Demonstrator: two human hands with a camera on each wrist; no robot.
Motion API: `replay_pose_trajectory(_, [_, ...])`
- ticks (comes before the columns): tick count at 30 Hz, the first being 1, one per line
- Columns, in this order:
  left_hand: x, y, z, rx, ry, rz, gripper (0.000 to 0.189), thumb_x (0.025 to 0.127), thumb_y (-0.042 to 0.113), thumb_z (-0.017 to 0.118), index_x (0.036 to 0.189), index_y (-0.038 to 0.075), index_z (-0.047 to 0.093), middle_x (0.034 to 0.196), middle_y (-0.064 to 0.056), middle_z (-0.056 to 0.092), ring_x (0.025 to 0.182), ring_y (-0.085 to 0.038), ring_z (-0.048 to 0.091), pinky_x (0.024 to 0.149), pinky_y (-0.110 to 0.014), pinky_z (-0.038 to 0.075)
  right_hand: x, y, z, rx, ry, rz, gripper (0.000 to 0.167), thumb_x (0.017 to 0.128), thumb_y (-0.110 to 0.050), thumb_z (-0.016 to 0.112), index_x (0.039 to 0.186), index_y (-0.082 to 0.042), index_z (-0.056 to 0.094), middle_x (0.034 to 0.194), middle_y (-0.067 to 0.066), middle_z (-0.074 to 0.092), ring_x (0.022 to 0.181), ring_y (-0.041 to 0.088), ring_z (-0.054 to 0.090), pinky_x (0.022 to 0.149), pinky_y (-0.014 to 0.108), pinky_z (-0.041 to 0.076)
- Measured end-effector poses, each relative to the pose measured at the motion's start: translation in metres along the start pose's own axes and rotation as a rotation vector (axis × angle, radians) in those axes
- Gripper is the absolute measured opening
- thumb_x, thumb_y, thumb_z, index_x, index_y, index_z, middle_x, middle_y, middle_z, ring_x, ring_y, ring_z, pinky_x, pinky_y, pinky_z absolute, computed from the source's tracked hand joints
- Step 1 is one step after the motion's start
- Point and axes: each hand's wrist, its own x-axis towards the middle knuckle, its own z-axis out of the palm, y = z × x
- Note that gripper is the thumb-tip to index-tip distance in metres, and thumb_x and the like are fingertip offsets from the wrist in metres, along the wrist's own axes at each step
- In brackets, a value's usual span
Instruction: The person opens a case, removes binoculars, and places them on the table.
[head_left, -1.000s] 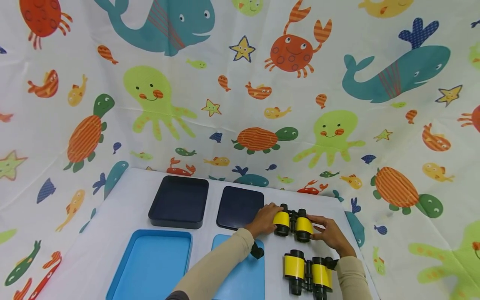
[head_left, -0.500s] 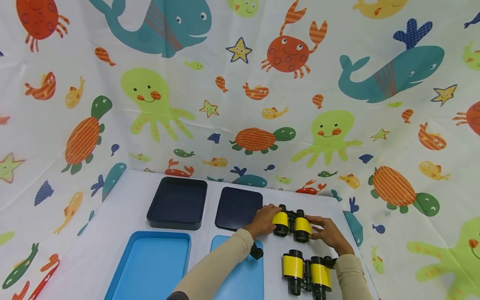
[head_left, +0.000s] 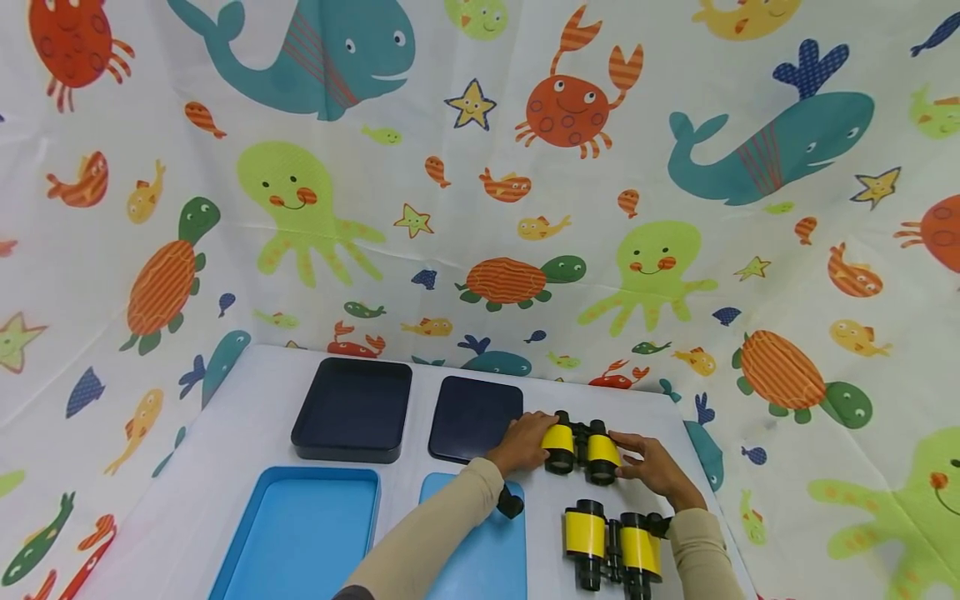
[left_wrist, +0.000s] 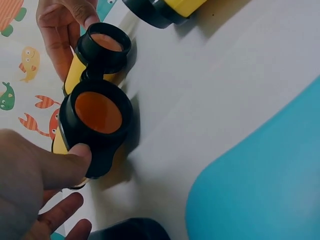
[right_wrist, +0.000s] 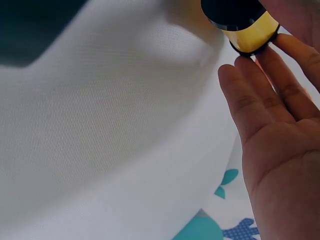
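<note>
A pair of yellow and black binoculars (head_left: 603, 448) lies at the far right of the table, its orange-tinted lenses (left_wrist: 98, 112) showing in the left wrist view. My left hand (head_left: 523, 442) holds its left barrel, with the thumb pressed on the black lens end. On the other side, my right hand (head_left: 654, 468) holds the right barrel between thumb and fingers. The right wrist view catches only a small end of that barrel (right_wrist: 252, 37). Nearer to me, a second pair of yellow and black binoculars (head_left: 585, 531) lies turned the other way, beside my right sleeve.
Two deep trays, one black (head_left: 352, 408) and one blue (head_left: 300, 533), stand on the left of the white table. A flat dark panel (head_left: 474, 417) and a flat blue panel (head_left: 480, 550) lie in the middle, the blue one partly under my left arm. A sea-animal-print cloth (head_left: 480, 192) hangs behind.
The head view has shifted slightly, moving the whole scene a little left in the frame. Both hands keep their hold on the far binoculars, which stay in place.
</note>
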Motion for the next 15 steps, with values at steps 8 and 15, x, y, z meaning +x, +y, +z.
replay_pose_trajectory(8, [-0.006, -0.009, -0.005, 0.019, -0.005, 0.04, 0.064, 0.102, 0.023, 0.074, 0.16, 0.016, 0.048, 0.159, -0.001, 0.056, 0.142, -0.024, 0.052, 0.111, -0.041, 0.045, -0.001, 0.001, 0.001, -0.039, 0.014, -0.035, 0.07, 0.092, -0.004, 0.081, 0.155, 0.0, 0.051, 0.162, 0.027, 0.048, 0.15, 0.051, 0.043, 0.115, 0.059, 0.046])
replay_pose_trajectory(15, [-0.013, -0.005, -0.014, 0.041, 0.007, 0.061, 0.06, 0.107, 0.035, 0.064, 0.16, 0.013, 0.047, 0.164, -0.006, 0.05, 0.146, -0.028, 0.048, 0.117, -0.046, 0.043, -0.008, -0.006, 0.003, -0.126, 0.044, -0.029, 0.068, 0.101, -0.024, 0.074, 0.159, -0.003, 0.046, 0.165, 0.028, 0.042, 0.153, 0.052, 0.036, 0.119, 0.065, 0.04])
